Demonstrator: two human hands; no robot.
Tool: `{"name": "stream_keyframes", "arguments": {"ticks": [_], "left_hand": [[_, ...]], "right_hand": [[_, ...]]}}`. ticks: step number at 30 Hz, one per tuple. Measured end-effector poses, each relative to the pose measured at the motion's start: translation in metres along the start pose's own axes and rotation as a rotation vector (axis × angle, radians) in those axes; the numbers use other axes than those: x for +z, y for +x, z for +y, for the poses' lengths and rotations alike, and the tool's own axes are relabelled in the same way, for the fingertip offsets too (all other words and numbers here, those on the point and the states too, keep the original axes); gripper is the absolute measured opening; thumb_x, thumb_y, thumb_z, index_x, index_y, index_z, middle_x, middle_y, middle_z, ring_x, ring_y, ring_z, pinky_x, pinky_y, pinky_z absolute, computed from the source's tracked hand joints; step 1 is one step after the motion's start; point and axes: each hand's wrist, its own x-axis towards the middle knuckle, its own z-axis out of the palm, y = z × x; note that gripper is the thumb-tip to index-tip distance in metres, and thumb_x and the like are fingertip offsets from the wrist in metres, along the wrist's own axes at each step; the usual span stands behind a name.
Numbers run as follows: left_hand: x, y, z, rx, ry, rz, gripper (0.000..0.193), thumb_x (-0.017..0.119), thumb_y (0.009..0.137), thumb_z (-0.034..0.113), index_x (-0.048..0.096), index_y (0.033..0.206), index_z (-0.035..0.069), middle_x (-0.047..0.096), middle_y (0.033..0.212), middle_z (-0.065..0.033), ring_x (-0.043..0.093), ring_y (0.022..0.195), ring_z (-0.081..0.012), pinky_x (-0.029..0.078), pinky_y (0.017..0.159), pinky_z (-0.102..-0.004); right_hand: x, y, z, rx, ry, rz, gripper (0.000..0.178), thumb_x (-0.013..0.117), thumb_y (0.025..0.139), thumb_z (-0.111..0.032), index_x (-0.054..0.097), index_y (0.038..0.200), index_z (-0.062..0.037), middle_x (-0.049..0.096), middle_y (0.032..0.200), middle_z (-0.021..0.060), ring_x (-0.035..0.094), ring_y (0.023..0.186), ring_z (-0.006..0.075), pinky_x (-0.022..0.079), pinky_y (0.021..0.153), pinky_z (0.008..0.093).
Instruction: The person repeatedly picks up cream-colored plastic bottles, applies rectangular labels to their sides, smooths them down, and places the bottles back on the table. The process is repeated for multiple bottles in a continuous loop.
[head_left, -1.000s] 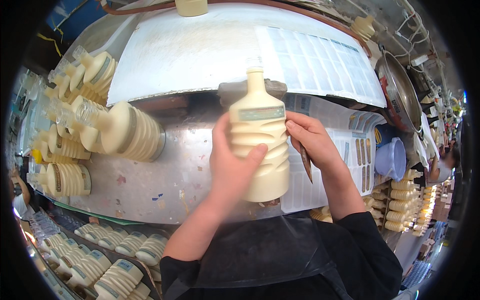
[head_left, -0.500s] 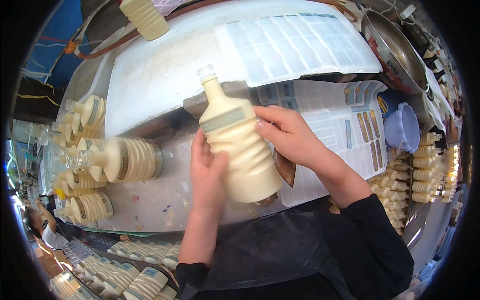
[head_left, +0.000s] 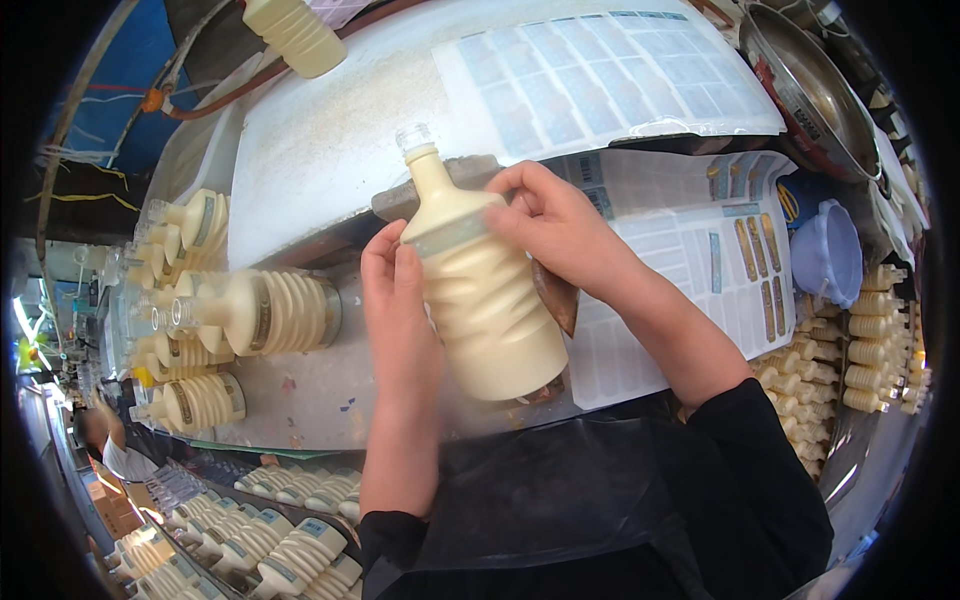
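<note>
A cream bottle [head_left: 490,305] with a clear neck and slanting ridges lies tilted in front of me, neck pointing away. A grey-green label strip [head_left: 452,234] runs across its shoulder. My left hand [head_left: 395,300] is at the bottle's left edge, fingers curled in and thumb up by the strip's left end. My right hand [head_left: 555,222] presses its thumb on the strip's right end, with the index finger bent above it. Beneath the bottle shows a dark block [head_left: 470,172] and a brown pointed piece [head_left: 556,300] of a support.
Cream bottles [head_left: 285,312] lie grouped on the left of the table. A label sheet [head_left: 640,340] with gold and blue strips spreads at right, below a white board [head_left: 330,150]. Beyond are a lilac bucket [head_left: 828,255] and a metal pan [head_left: 815,85]. More bottles [head_left: 300,550] stand lower left.
My left thumb has come off the bottle's front and moved up to its edge. My right thumb has slid left along the strip, and its fingers are more bent and raised.
</note>
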Motion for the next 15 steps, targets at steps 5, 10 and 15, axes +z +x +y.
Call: {"name": "stream_keyframes", "arguments": {"ticks": [5, 10, 15], "left_hand": [[0.0082, 0.0030, -0.0049, 0.049, 0.050, 0.045, 0.033, 0.060, 0.106, 0.016, 0.050, 0.134, 0.002, 0.059, 0.126, -0.0101, 0.062, 0.111, -0.0172, 0.056, 0.095, -0.0331], [0.0073, 0.0031, -0.0073, 0.064, 0.029, 0.040, 0.032, 0.061, 0.106, 0.015, 0.050, 0.133, 0.002, 0.059, 0.125, -0.0098, 0.063, 0.111, -0.0174, 0.056, 0.095, -0.0332], [0.0080, 0.0032, -0.0076, 0.072, 0.011, 0.034, 0.032, 0.061, 0.105, 0.015, 0.050, 0.133, 0.002, 0.060, 0.124, -0.0100, 0.063, 0.110, -0.0174, 0.056, 0.095, -0.0333]], "right_hand": [[0.0028, 0.0011, -0.0030, 0.003, -0.079, 0.053, 0.041, 0.076, 0.090, -0.032, 0.062, 0.113, -0.0006, 0.058, 0.077, 0.0013, 0.053, 0.070, 0.0093, 0.045, 0.065, 0.0291], [0.0039, 0.0005, -0.0023, -0.009, -0.074, 0.063, 0.041, 0.076, 0.090, -0.031, 0.062, 0.114, -0.0004, 0.057, 0.077, 0.0009, 0.053, 0.071, 0.0093, 0.045, 0.065, 0.0287], [0.0028, 0.0010, -0.0004, -0.003, -0.077, 0.049, 0.040, 0.076, 0.091, -0.031, 0.061, 0.115, -0.0010, 0.058, 0.078, 0.0014, 0.055, 0.073, 0.0099, 0.047, 0.068, 0.0288]]}}
